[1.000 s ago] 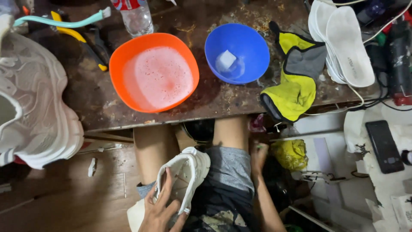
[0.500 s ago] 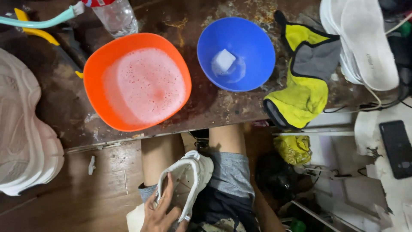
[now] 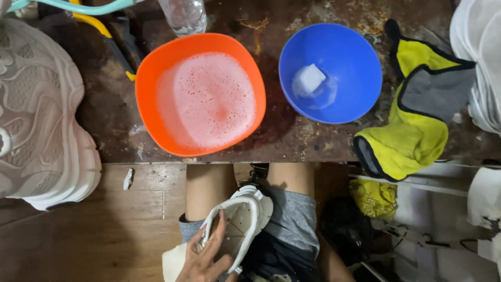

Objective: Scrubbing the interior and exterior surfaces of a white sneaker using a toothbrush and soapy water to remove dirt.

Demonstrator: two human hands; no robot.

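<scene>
2 bowls (image 3: 201,94) sit on a stained, rusty table (image 3: 282,133); left hand (image 3: 204,258) fingers grip a white shoe (image 3: 240,222); right hand unseen.

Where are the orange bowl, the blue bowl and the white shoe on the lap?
orange bowl (image 3: 151,78), head view, on its bare left inner wall.
blue bowl (image 3: 355,62), head view, on its bare right inner wall.
white shoe (image 3: 255,206), head view, on its toe end.
</scene>
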